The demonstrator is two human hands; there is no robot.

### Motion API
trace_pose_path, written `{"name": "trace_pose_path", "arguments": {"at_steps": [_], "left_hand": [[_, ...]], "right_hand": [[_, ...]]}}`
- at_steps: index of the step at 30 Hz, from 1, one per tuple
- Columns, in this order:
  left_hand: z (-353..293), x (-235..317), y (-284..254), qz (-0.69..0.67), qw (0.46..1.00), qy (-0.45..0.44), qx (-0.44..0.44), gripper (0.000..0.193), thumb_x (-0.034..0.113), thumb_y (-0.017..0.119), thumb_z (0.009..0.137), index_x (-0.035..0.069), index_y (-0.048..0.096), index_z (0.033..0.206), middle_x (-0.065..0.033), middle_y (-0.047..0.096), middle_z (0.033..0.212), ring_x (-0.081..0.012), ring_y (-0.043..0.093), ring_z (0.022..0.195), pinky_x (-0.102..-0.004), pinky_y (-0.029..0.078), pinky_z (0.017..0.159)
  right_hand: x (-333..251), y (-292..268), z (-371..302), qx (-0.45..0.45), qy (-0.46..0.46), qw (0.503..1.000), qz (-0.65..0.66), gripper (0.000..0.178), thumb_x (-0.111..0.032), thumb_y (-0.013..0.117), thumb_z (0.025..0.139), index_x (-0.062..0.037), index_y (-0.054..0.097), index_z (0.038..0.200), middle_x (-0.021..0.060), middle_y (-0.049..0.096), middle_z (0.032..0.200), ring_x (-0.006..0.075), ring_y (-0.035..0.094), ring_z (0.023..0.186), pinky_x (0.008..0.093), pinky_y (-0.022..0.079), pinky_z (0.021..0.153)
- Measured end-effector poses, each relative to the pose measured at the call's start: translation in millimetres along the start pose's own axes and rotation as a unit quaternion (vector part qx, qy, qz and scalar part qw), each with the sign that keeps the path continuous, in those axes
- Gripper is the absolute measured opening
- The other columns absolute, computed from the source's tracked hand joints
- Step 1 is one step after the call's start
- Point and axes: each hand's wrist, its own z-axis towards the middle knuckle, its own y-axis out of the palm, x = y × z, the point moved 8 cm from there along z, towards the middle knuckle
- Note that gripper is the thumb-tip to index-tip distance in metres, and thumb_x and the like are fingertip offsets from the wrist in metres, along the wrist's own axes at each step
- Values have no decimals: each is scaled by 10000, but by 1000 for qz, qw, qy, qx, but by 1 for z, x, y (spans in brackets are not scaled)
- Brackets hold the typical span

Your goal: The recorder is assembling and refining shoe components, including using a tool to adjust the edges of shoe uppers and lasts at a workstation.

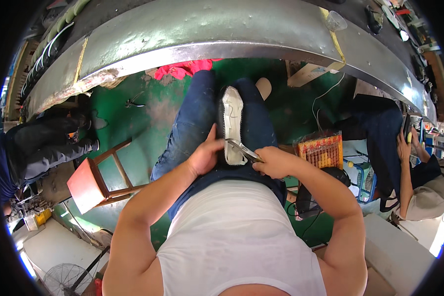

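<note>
A shoe (234,118) meets the pliers (243,149)

It lies upturned on my thighs (186,123); my right hand (275,162) wraps the handles, the grip of my left hand (204,156) I cannot tell. Work looks midway: rim seemingly turned in, underside uncovered.

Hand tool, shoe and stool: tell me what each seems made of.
Hand tool: likely steel, given its metallic shine. Shoe: its pale, fairly matt face suggests fabric or board, unclear which. Stool: probably wood, judging by its squared brown legs; smooth reddish seat, perhaps painted.
</note>
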Motion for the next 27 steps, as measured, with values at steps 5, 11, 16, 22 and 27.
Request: {"name": "trace_pose_path", "arguments": {"at_steps": [5, 11, 16, 22, 27], "left_hand": [[-11, 5, 3, 504, 854, 8, 127, 1079, 320, 695, 897, -107, -86, 1507, -232, 176, 1593, -303, 229, 1464, -338, 232, 1174], [-21, 11, -4, 311, 949, 52, 5, 919, 310, 636, 938, -53, 48, 1544, -275, 235, 1570, -297, 236, 1476, -324, 214, 1183], [-18, 5, 5, 394, 918, 31, 24, 787, 323, 542, 988, 21, 100, 1566, -229, 289, 1568, -281, 302, 1451, -316, 251, 1166], [-10, 8, -26, 367, 919, 78, 123, 643, 267, 565, 972, -17, 326, 1497, -236, 553, 1368, -298, 518, 1301, -323, 390, 1075], [-16, 10, -15, 455, 873, 81, 152, 632, 276, 557, 971, -3, 334, 1492, -289, 566, 1318, -366, 556, 1254, -355, 426, 1049]], "right_hand": [[-9, -20, 8, 120, -69, 973, -182, 228, -174, 602, 912, 50, 628, 944, 255, 677, 919, 419, 657, 897, 486, 517, 797], [-34, -29, 2, 102, -85, 967, -217, 225, -170, 603, 906, 49, 628, 952, 253, 677, 908, 426, 660, 886, 490, 522, 791], [-34, -27, -2, 67, -95, 962, -248, 262, -219, 613, 914, 43, 594, 908, 254, 655, 824, 440, 641, 833, 506, 499, 764], [-18, -16, 21, 153, -143, 963, -168, 257, -239, 631, 907, 18, 621, 905, 254, 669, 872, 429, 652, 868, 507, 511, 771], [-11, -17, 18, 105, -86, 985, -104, 270, -254, 627, 924, 12, 601, 881, 219, 662, 801, 349, 672, 731, 451, 530, 698]]}}
